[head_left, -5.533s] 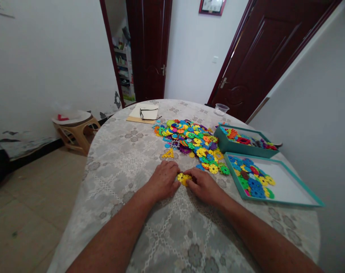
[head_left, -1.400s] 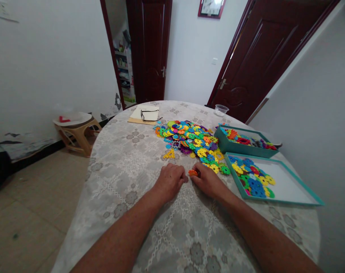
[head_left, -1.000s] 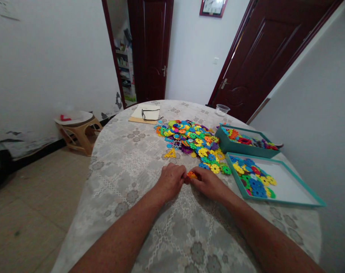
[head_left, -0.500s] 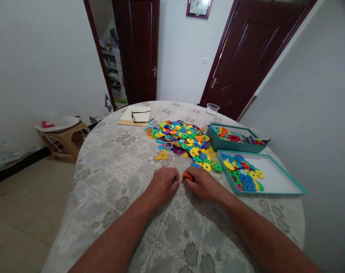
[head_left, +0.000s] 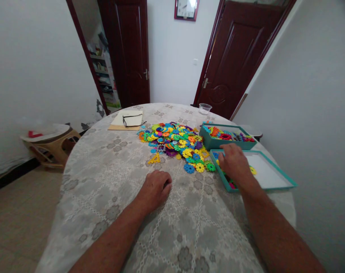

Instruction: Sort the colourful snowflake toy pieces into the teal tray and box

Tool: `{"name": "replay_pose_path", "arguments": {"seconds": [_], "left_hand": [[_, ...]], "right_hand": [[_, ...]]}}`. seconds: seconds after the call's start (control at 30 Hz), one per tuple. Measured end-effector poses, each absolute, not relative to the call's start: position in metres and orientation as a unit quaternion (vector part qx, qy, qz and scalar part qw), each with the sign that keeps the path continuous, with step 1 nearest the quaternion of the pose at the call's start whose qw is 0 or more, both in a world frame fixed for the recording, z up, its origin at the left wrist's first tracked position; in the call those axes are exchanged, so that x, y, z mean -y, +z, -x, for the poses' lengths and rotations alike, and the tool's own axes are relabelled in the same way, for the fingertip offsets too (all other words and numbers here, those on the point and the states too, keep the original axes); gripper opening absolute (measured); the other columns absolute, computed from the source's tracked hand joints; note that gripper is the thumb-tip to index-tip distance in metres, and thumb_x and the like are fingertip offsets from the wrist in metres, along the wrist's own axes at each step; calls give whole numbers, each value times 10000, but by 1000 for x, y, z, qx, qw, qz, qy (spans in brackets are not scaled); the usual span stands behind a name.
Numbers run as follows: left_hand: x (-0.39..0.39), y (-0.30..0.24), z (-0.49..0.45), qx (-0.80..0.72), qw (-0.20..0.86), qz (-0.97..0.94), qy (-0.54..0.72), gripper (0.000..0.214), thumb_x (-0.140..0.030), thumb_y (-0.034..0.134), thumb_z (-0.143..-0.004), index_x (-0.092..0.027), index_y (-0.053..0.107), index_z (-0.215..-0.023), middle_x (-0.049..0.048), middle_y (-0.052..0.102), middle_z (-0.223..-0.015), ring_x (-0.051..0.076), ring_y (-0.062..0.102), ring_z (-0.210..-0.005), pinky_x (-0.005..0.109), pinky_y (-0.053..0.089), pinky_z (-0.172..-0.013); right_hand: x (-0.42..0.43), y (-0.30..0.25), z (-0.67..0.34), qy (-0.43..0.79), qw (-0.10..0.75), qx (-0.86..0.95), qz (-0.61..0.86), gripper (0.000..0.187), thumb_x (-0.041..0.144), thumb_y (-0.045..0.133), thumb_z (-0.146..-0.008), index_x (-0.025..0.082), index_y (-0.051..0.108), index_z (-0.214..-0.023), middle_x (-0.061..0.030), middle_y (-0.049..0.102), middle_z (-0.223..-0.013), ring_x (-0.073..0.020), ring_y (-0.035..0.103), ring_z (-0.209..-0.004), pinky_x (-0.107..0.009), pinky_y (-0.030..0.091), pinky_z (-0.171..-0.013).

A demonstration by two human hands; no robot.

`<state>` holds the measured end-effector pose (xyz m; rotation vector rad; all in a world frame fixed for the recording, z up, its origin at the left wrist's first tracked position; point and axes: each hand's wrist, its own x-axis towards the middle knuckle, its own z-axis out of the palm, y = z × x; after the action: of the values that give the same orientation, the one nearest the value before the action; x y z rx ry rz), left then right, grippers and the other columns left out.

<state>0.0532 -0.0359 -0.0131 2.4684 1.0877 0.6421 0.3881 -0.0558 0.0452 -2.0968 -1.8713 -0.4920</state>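
My left hand [head_left: 155, 189] rests on the tablecloth with its fingers curled in; whatever may lie inside the curl is hidden. Over the shallow teal-rimmed tray [head_left: 277, 168] is my right hand [head_left: 233, 161], its fingers bent and closed, and I cannot make out what they hold. Notched plastic discs [head_left: 254, 170] in several colours lie in that tray, partly covered by the hand. Ahead of both hands spreads a heap of similar colourful discs [head_left: 175, 138]. A yellow triangular piece [head_left: 154, 158] lies just beyond my left hand, apart from it.
A deeper teal box [head_left: 229, 143] with more colourful pieces stands behind the tray. Black-framed glasses [head_left: 132, 123] lie on a paper pad [head_left: 119, 123] at the far left. A clear plastic cup [head_left: 205, 109] stands near the far edge of the round table. A wooden stool [head_left: 51, 146] is at the left.
My right hand has moved right and away from my left hand, to above the shallow tray. The orange-red piece it held no longer shows. My left hand stays on the tablecloth.
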Motion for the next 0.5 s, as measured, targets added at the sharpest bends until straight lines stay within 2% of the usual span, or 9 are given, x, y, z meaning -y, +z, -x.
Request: {"name": "replay_pose_path", "arguments": {"seconds": [0.1,0.2,0.27,0.37,0.5], "left_hand": [[36,-11,-53,-386,189,-874,228,34,-200,602,-898,-222,628,-905,45,687,-932,239,605,-943,382,448,-868],[37,-10,-53,-389,186,-873,226,37,-195,598,-894,-221,624,-900,49,690,-936,242,606,-945,386,454,-872],[37,-10,-53,-389,178,-876,225,42,-193,596,-895,-221,626,-904,53,693,-947,245,607,-951,388,456,-874],[37,-10,-52,-387,174,-879,217,43,-195,599,-898,-221,630,-910,58,695,-961,247,606,-956,387,457,-871],[37,-11,-52,-387,172,-880,215,42,-189,611,-900,-214,632,-926,57,692,-964,249,601,-964,394,459,-886]], "right_hand": [[51,27,-349,-115,196,712,664,376,296,478,-1024,134,597,-1341,-212,619,-1320,-333,532,-1271,-467,402,-1112],[47,1,-319,-111,191,703,676,575,418,543,-1013,88,491,-1482,-258,486,-1519,-376,396,-1435,-516,313,-1194],[44,-14,-311,-106,176,676,708,663,482,555,-1009,83,449,-1527,-277,439,-1564,-401,355,-1471,-551,284,-1199],[38,-28,-313,-73,159,643,745,700,541,533,-1015,93,442,-1546,-287,456,-1551,-405,394,-1451,-560,301,-1175],[34,-34,-315,-61,161,629,758,661,552,548,-1009,155,471,-1532,-244,475,-1554,-382,432,-1428,-548,298,-1168]]}}
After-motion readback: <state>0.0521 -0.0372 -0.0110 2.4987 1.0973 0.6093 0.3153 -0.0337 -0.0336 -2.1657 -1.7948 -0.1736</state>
